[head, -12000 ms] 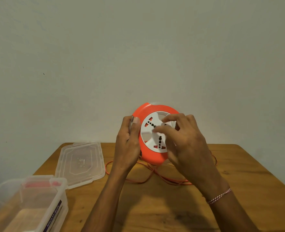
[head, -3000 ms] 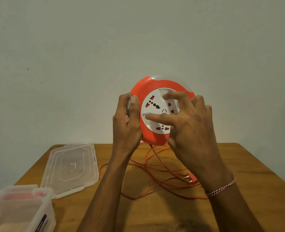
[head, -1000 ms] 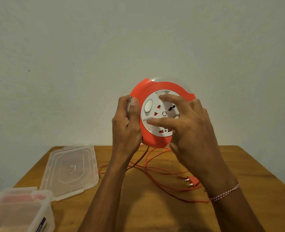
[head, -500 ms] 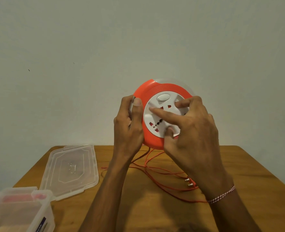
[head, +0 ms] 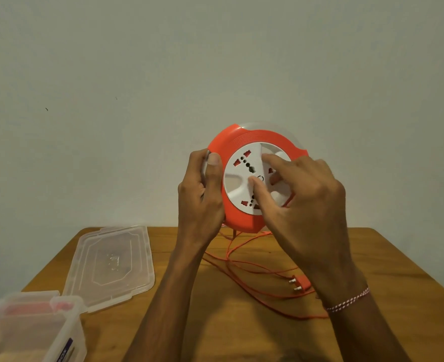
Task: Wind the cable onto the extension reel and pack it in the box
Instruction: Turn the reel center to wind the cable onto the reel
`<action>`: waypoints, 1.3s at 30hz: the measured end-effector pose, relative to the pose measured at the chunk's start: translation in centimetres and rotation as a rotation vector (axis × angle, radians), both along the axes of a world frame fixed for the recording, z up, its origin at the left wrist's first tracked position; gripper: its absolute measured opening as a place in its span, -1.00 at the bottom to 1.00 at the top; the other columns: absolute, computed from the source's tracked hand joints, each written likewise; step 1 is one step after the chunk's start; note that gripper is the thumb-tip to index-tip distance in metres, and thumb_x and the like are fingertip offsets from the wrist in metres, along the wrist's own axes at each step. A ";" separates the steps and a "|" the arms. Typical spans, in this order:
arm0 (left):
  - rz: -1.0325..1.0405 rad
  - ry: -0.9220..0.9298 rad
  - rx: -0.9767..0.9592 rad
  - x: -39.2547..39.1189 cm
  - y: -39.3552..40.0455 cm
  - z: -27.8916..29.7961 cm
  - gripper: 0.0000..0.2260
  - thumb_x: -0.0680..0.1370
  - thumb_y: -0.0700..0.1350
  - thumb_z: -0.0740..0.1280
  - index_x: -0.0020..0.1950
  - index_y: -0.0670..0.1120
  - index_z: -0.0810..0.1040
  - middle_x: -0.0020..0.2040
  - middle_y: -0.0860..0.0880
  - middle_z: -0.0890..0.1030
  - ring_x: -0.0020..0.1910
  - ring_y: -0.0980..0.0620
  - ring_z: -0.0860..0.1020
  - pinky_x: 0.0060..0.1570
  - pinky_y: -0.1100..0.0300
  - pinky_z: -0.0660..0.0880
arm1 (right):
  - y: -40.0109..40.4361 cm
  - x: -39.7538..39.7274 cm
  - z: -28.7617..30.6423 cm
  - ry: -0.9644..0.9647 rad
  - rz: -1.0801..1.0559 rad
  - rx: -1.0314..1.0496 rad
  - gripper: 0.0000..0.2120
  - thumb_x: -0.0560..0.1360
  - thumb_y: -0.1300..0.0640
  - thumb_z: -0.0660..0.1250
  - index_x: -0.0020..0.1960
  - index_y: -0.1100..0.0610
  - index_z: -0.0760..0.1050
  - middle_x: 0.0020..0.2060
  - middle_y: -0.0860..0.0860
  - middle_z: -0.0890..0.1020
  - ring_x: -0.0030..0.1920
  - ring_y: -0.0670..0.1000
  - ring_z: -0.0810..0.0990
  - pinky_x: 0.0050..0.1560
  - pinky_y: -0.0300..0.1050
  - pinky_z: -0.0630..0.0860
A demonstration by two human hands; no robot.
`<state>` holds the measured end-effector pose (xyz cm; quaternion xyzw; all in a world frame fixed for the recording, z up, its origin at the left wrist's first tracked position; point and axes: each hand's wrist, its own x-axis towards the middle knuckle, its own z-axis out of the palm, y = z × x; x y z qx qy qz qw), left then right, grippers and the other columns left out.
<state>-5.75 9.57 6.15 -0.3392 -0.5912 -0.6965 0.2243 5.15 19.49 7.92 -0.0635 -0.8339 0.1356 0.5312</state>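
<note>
Step in hand: winding was under way; the orange extension reel (head: pixel 252 178) was held upright in the air above the wooden table (head: pixel 241 322), its white socket face turned toward the camera.
Left hand: the left hand (head: pixel 200 194) gripped the reel's left rim, thumb laid along the front edge and the other fingers wrapped behind, out of sight.
Right hand: the right hand (head: pixel 301 202) lay over the white centre disc (head: pixel 244 184), with the forefinger and thumb pressed into its moulded recesses and the remaining fingers curled loosely against the right side; it held no separate thing.
Cable: the thin orange cable (head: pixel 244 267) hung from the reel's lower edge and lay in loose loops on the table, so a fair length looked unwound.
Plug: the two-pin plug (head: pixel 300 283) lay on the table to the right, just left of the right wrist, its pins pointing left.
Next move, as judged: keep turning the disc with the right fingers while the left hand steadied the casing, letting the slack feed in without snagging, until the plug reached the reel.
Box: the clear plastic box (head: pixel 67 325) stood open at the near left corner, partly cut off by the frame; packing had not begun.
Lid: the clear lid (head: pixel 111 265) lay flat on the table beyond the box, apart from it.
Count: one reel, one cable with one plug, one box, one lid, two hands.
</note>
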 end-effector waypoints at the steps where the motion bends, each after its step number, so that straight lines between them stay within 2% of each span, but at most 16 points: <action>1: 0.002 -0.001 0.000 -0.1 -0.1 0.0 -0.86 0.66 0.04 0.14 0.19 0.12 0.41 -0.06 0.35 0.61 -0.08 0.24 0.67 -0.30 0.42 0.56 | 0.4 0.1 0.1 0.000 0.013 0.033 -0.61 0.44 0.04 0.47 0.23 0.12 0.55 0.08 0.09 0.62 0.08 0.03 0.53 0.00 -0.15 0.54; 4: 0.019 0.006 -0.010 -0.1 -0.1 0.2 -0.88 0.65 0.06 0.12 0.16 0.20 0.40 -0.06 0.41 0.60 -0.06 0.27 0.65 -0.29 0.44 0.54 | 0.8 0.4 0.2 -0.123 0.055 0.147 -0.59 0.31 0.23 0.54 0.13 0.02 0.60 0.26 0.11 0.52 0.26 0.14 0.41 0.08 0.04 0.54; 8: 0.013 0.014 -0.013 -0.1 -0.1 0.1 -0.78 0.64 0.10 0.11 0.22 0.10 0.41 0.00 0.28 0.58 -0.02 0.27 0.64 -0.26 0.44 0.55 | -0.1 0.1 0.0 -0.319 -0.036 0.213 -0.32 0.16 0.17 0.65 0.24 -0.10 0.57 0.33 0.16 0.47 0.29 0.27 0.38 0.17 0.23 0.45; 11: -0.003 0.023 -0.021 0.1 -0.1 0.0 -0.73 0.62 0.12 0.11 0.24 0.06 0.41 0.02 0.24 0.59 -0.02 0.25 0.65 -0.26 0.43 0.55 | -0.3 0.2 0.0 -0.311 -0.078 0.220 -0.31 0.17 0.14 0.64 0.25 -0.14 0.55 0.28 0.15 0.50 0.24 0.25 0.41 0.08 0.16 0.49; 15: -0.020 0.020 -0.022 -0.1 -0.1 -0.1 -0.77 0.64 0.07 0.13 0.22 0.03 0.43 -0.02 0.24 0.62 -0.07 0.18 0.67 -0.27 0.38 0.58 | -0.2 0.2 -0.5 -0.197 -0.128 0.218 -0.31 0.20 0.09 0.62 0.30 -0.13 0.52 0.12 0.18 0.57 0.10 0.20 0.50 -0.05 0.07 0.53; 18: -0.015 0.040 -0.029 -0.1 -0.1 -0.1 -0.80 0.64 0.08 0.13 0.19 0.06 0.43 -0.07 0.30 0.63 -0.12 0.17 0.68 -0.30 0.35 0.60 | -0.4 0.1 -0.6 -0.142 -0.167 0.148 -0.33 0.32 -0.11 0.53 0.39 -0.14 0.41 -0.02 0.12 0.59 -0.03 0.09 0.54 -0.10 0.00 0.56; 20: 0.001 0.039 -0.028 -0.1 -0.1 -0.1 -0.81 0.65 0.08 0.12 0.18 0.07 0.42 -0.07 0.25 0.63 -0.10 0.14 0.68 -0.27 0.31 0.62 | -0.7 0.0 -0.5 -0.099 -0.161 0.054 -0.36 0.39 -0.29 0.38 0.40 -0.09 0.40 -0.05 0.09 0.67 -0.12 0.06 0.62 -0.14 -0.02 0.60; 22: -0.006 0.018 -0.007 -0.2 -0.1 -0.2 -0.74 0.63 0.13 0.13 0.20 0.04 0.43 -0.04 0.20 0.63 -0.06 0.16 0.67 -0.26 0.35 0.60 | -1.0 -0.1 -0.4 -0.079 -0.112 -0.052 -0.35 0.41 -0.33 0.29 0.40 -0.02 0.42 -0.04 0.05 0.71 -0.19 0.05 0.69 -0.18 -0.04 0.62; 24: -0.019 0.005 0.006 -0.2 -0.2 -0.2 -0.66 0.59 0.18 0.12 0.22 0.00 0.44 0.00 0.19 0.62 -0.05 0.18 0.67 -0.26 0.38 0.58 | -1.1 -0.2 -0.4 -0.064 -0.074 -0.093 -0.35 0.42 -0.29 0.29 0.39 0.04 0.43 -0.04 0.06 0.72 -0.22 0.05 0.70 -0.20 -0.07 0.62; 29: -0.042 -0.018 0.029 -0.3 -0.2 -0.1 -0.67 0.58 0.18 0.13 0.21 0.02 0.44 -0.02 0.23 0.62 -0.04 0.17 0.67 -0.26 0.36 0.59 | -0.8 -0.2 -0.3 -0.087 -0.022 -0.063 -0.42 0.45 -0.18 0.31 0.39 0.07 0.44 0.02 0.08 0.70 -0.17 0.05 0.70 -0.17 -0.10 0.61; 32: -0.026 -0.028 0.024 -0.5 -0.2 -0.1 -0.76 0.62 0.12 0.13 0.19 0.05 0.43 -0.04 0.28 0.62 -0.05 0.18 0.67 -0.27 0.38 0.58 | -0.1 0.0 -0.1 -0.031 -0.037 0.012 -0.54 0.44 -0.10 0.40 0.26 0.11 0.54 0.01 0.08 0.69 -0.07 0.04 0.61 -0.13 -0.16 0.54; 34: -0.023 -0.032 0.021 -0.5 -0.2 -0.1 -0.81 0.64 0.09 0.13 0.17 0.09 0.43 -0.06 0.32 0.62 -0.06 0.19 0.67 -0.28 0.39 0.57 | 0.4 0.2 0.0 -0.001 -0.031 0.098 -0.67 0.41 0.06 0.48 0.16 0.10 0.59 0.07 0.10 0.64 0.06 0.07 0.52 -0.07 -0.08 0.58; 37: -0.007 -0.015 0.020 -0.4 -0.1 0.0 -0.79 0.64 0.08 0.12 0.20 0.06 0.43 -0.07 0.31 0.62 -0.05 0.21 0.66 -0.27 0.41 0.56 | 0.6 0.2 0.0 -0.155 0.030 0.162 -0.55 0.27 0.23 0.57 0.12 -0.01 0.61 0.29 0.13 0.48 0.25 0.17 0.39 0.05 0.01 0.53; 39: -0.013 -0.002 0.019 -0.3 -0.2 0.0 -0.77 0.65 0.10 0.11 0.20 0.04 0.43 -0.07 0.31 0.61 -0.06 0.21 0.66 -0.26 0.42 0.56 | 0.3 0.3 0.1 -0.268 0.019 0.187 -0.44 0.20 0.22 0.61 0.15 -0.06 0.61 0.36 0.14 0.42 0.31 0.21 0.34 0.08 0.06 0.52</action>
